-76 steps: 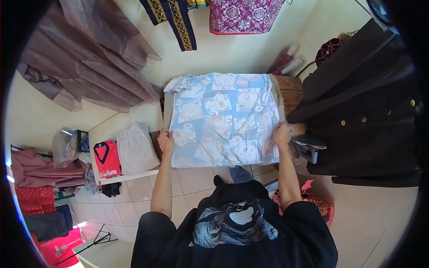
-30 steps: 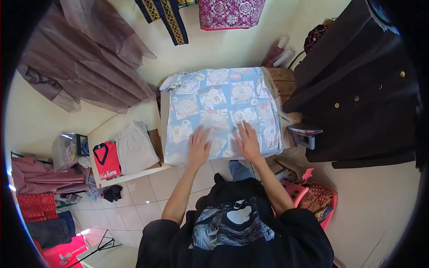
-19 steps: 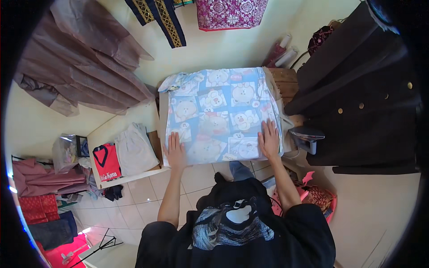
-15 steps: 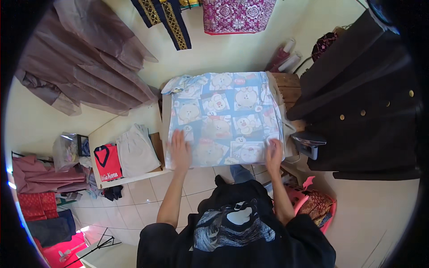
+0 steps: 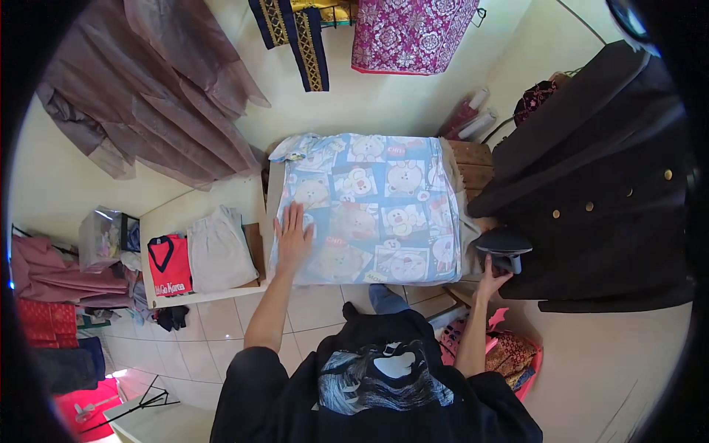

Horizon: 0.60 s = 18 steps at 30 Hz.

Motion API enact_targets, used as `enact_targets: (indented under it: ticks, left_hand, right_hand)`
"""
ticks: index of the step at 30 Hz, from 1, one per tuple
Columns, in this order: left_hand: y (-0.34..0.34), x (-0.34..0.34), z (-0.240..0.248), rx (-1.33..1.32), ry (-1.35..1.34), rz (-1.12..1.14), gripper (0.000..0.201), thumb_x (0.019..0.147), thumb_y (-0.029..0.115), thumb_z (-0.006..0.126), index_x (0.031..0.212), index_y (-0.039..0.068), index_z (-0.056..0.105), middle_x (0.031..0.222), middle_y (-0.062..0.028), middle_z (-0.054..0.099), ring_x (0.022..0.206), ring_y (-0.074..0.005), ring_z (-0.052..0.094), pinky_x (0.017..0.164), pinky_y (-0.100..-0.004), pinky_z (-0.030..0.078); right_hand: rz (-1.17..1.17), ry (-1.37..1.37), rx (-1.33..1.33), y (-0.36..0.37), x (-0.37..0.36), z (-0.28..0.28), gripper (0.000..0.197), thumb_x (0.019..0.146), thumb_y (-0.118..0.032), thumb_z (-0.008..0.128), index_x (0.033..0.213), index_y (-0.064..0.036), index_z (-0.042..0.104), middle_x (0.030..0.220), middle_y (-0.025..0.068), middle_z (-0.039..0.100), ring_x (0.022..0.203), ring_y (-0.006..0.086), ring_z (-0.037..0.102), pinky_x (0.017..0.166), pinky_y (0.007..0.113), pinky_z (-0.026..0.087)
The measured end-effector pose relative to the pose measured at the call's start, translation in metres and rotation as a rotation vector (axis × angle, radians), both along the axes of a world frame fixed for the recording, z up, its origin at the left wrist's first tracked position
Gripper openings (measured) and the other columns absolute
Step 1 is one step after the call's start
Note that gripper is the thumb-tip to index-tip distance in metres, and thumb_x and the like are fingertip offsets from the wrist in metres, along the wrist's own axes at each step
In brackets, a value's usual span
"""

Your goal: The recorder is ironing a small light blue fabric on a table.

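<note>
right hand (image 5: 496, 282) has moved from the near right corner of the printed cloth (image 5: 404, 221) to the iron (image 5: 503, 241), its fingers curling there, though i cannot tell if they close. left hand (image 5: 294, 240) lies spread and flat on the cloth's left side, perhaps to keep it from slipping. pale blue with bear pictures, the cloth lies before the person, mostly smooth, bunched at its far left corner.

pale cream wall (image 5: 303, 111) at back, second plain wall (image 5: 591, 354) on right, faint scratch marks low down. floor (image 5: 218, 317) of glossy light tiles, thin darker joints. white shelf (image 5: 166, 218) at left. bright light, lower left.
</note>
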<state>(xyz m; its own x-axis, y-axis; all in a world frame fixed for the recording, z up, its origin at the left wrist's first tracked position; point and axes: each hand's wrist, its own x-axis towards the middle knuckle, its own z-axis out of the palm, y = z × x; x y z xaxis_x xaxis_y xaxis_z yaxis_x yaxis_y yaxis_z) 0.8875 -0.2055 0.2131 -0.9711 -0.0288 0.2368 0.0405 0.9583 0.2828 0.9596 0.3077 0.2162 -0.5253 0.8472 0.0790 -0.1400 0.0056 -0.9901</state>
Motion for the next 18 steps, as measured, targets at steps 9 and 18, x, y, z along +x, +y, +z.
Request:
enact_targets:
  ticks: [9, 18]
  left_hand:
    - [-0.005, 0.065, 0.004, -0.033, -0.088, 0.046, 0.062, 0.101, 0.044, 0.045, 0.156, 0.020, 0.032, 0.164, -0.0095, 0.024, 0.152, -0.0290, 0.019, 0.121, -0.0551, 0.008]
    - [0.003, 0.061, 0.007, -0.026, -0.097, 0.098, 0.062, 0.098, 0.049, 0.047, 0.154, 0.024, 0.038, 0.164, -0.0065, 0.024, 0.152, -0.0229, 0.019, 0.122, -0.0530, 0.009]
  right_hand:
    - [0.254, -0.110, 0.291, 0.031, -0.006, 0.037, 0.028, 0.091, -0.019, 0.075, 0.104, 0.0055, 0.069, 0.093, 0.0054, 0.067, 0.084, 0.0134, 0.060, 0.081, 0.029, 0.049]
    - [0.514, -0.227, 0.514, -0.023, -0.030, 0.161, 0.028, 0.090, -0.014, 0.072, 0.109, 0.0065, 0.071, 0.089, 0.0049, 0.072, 0.080, 0.0110, 0.064, 0.073, 0.029, 0.051]
